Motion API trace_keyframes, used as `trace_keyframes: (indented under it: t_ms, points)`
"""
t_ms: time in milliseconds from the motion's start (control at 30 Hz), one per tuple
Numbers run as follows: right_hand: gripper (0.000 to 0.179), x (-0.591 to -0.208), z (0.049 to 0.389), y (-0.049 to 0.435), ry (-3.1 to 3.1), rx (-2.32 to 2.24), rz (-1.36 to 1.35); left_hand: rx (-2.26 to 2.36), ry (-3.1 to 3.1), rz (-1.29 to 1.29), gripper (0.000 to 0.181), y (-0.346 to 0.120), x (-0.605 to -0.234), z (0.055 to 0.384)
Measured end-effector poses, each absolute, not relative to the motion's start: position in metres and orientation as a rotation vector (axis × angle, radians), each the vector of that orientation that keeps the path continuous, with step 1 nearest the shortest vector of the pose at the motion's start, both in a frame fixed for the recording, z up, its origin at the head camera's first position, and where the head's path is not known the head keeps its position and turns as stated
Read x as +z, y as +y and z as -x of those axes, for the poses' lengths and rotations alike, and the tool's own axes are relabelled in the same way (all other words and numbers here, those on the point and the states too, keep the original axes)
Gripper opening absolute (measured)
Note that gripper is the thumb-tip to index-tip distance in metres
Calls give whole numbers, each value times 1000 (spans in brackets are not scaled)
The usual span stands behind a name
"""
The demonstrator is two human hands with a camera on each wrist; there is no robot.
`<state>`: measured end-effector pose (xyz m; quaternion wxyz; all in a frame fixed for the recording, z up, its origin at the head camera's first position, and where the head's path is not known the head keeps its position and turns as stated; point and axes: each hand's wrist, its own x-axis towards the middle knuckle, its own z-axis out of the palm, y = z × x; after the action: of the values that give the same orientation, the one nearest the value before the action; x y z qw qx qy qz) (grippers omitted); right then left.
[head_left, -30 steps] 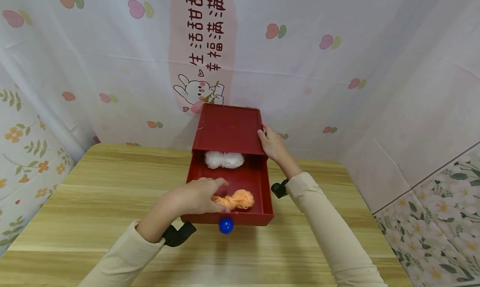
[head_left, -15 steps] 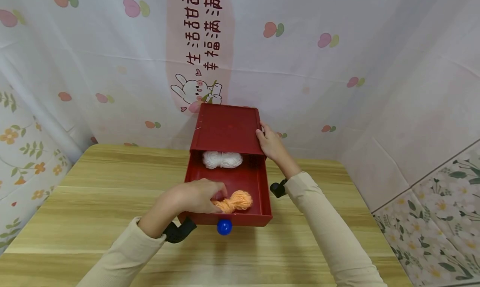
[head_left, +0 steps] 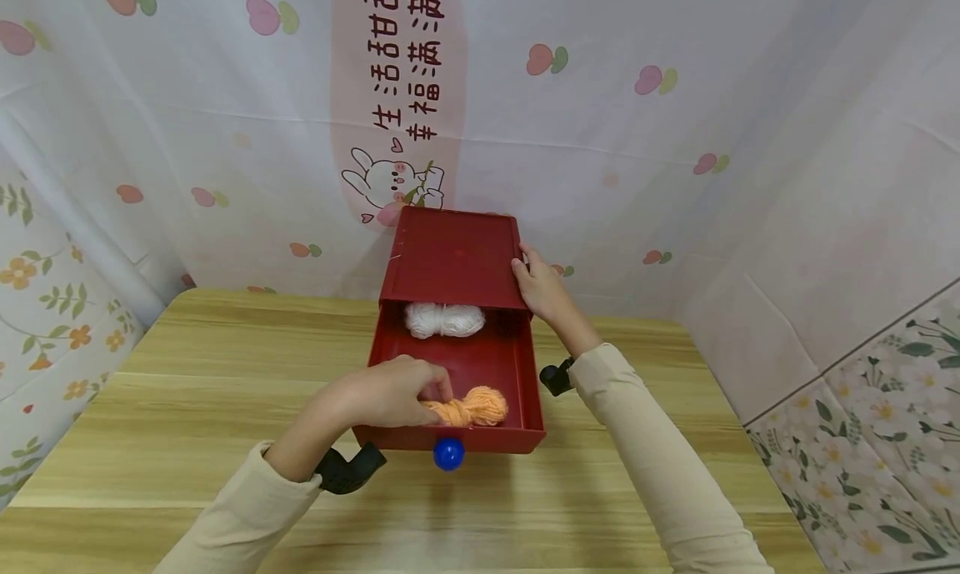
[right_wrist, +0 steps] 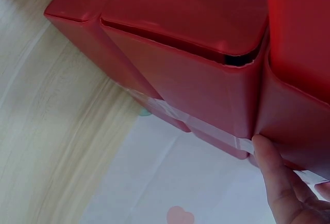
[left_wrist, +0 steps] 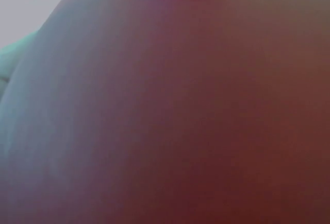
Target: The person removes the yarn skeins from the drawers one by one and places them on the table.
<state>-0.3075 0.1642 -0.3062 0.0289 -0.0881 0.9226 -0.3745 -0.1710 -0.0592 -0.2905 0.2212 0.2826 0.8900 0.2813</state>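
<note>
Left hand (head_left: 390, 392), bent inward, pinches orange yarn (head_left: 487, 406); right hand (head_left: 547, 292) presses straight-fingered against the cabinet (head_left: 456, 257).

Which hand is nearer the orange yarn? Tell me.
Left. The left hand is right at the orange yarn's left end; the right hand is farther back, against the red case's side.

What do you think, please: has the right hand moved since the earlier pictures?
No, the right hand shows no visible shift in any direction against the red cabinet.
</note>
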Motion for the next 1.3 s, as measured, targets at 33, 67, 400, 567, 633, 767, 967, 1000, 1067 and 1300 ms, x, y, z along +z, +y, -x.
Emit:
trace_keyframes:
  t_ms: [33,67,400,567,633,767,967,1000,1067,1300]
  points:
    - [53,-306,308,164,2849,-1156,270,795,2451,-784,11,-60,-291,170]
    - [53,-306,308,164,2851,-1156,269,812,2442,-785,11,-60,-291,170]
    - [53,-306,307,164,2853,-1155,270,855,2450,-808,14,-64,-290,160]
    - [53,-307,307,165,2848,-1158,275,911,2502,-804,18,-68,-288,153]
    - [53,-307,307,165,2844,-1156,278,964,2521,-781,19,-72,-287,150]
    - [53,-307,307,165,2854,-1156,283,1092,2564,-727,23,-81,-282,144]
    - [53,-306,308,165,2855,-1157,268,1291,2635,-658,28,-103,-277,138]
    - [53,-306,308,165,2854,-1157,267,1329,2647,-638,28,-107,-277,137]
    - [53,-307,308,165,2859,-1155,266,1423,2654,-598,31,-115,-278,137]
    - [53,-307,308,165,2862,-1157,282,1613,2803,-418,34,-144,-294,142]
